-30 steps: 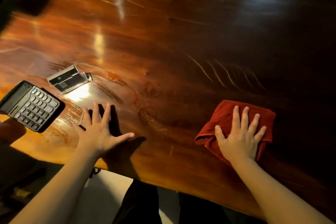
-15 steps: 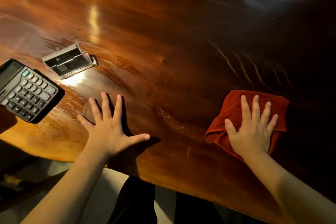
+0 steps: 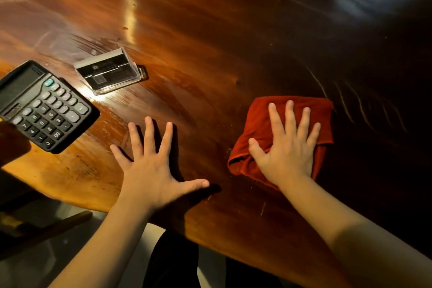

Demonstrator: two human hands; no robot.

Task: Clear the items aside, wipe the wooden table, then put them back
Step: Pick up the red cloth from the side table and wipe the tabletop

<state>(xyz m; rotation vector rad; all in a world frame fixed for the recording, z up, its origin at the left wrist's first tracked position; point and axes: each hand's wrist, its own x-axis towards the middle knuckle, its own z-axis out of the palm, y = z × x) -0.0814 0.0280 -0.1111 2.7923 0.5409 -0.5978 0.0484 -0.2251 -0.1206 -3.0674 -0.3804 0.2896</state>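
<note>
On the glossy wooden table (image 3: pixel 210 37), my right hand (image 3: pixel 284 147) lies flat with fingers spread on a folded red cloth (image 3: pixel 259 119), pressing it to the wood at the right. My left hand (image 3: pixel 152 166) rests flat and spread on the bare table near the front edge, holding nothing. A black calculator (image 3: pixel 44 105) sits at the left, overhanging the table edge. Just beyond it stands a clear card holder (image 3: pixel 107 72) with dark cards inside.
The table's curved front edge (image 3: pixel 77 201) runs from the left down toward the lower right. Below it are a pale floor, dark chair parts (image 3: pixel 42 231) at the lower left and my dark-clothed legs. The far right of the table is in deep shadow.
My right hand slid the red cloth a little to the right, then back left, closer to the card holder. My left hand stayed flat on the table, and the camera shifted.
</note>
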